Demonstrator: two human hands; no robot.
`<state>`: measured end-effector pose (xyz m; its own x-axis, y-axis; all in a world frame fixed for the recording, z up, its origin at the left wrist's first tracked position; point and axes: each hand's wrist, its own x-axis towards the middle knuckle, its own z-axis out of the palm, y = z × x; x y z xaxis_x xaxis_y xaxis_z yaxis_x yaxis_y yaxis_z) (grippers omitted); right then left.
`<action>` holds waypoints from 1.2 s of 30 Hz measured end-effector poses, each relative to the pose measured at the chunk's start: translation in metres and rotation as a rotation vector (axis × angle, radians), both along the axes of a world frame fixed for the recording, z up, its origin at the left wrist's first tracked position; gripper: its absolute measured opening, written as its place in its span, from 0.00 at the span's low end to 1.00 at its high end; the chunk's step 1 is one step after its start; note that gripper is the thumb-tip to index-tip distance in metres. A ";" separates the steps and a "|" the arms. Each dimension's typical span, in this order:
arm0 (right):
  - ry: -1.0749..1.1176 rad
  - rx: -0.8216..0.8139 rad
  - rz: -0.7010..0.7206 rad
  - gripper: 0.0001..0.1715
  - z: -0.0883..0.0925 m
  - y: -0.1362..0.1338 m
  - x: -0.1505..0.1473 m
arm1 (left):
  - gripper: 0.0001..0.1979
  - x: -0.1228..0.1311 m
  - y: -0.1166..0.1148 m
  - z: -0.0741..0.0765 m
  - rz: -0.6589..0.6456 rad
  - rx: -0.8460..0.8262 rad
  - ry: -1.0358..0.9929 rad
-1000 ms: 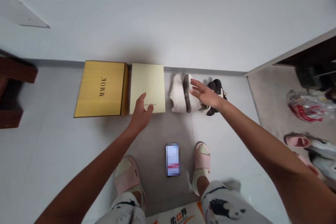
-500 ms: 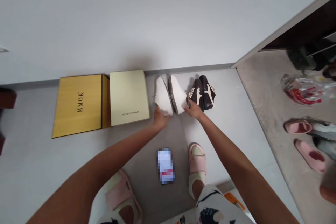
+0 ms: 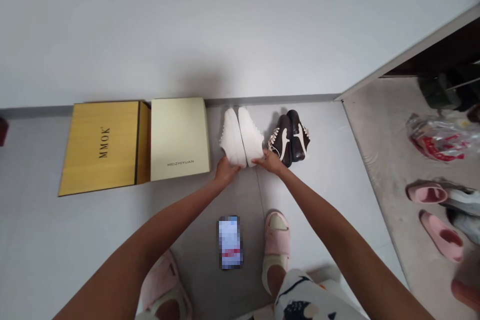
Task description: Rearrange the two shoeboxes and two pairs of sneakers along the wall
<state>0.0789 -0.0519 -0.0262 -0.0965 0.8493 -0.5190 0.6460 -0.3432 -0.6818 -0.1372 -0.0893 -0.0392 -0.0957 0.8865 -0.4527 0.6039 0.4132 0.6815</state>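
Note:
A pair of white shoes stands on the floor by the wall, pressed side by side. My left hand grips the heel of the left white shoe. Closed on the heel of the right white shoe is my right hand. A pair of dark brown shoes with white stripes stands just right of them, close to my right hand. Left of the white pair lies a cream shoe box, and beyond it a gold box marked MMOK.
A phone lies on the floor between my feet in pink slippers. Pink slippers, other shoes and a plastic bag lie on the darker floor at the right. The wall runs along the back.
Both hands moved from above the cream box and shoes down to the white shoes' heels, closed on them, and the two shoes now stand pressed together.

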 end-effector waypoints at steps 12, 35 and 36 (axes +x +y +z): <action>-0.611 0.281 0.346 0.19 0.049 0.022 -0.023 | 0.20 0.011 0.036 0.073 -0.359 0.011 0.381; -0.728 0.156 0.503 0.19 0.043 0.027 -0.068 | 0.24 0.022 0.048 0.057 -0.478 -0.032 0.579; -0.722 0.158 0.509 0.18 0.042 0.027 -0.069 | 0.24 0.021 0.048 0.056 -0.473 -0.036 0.579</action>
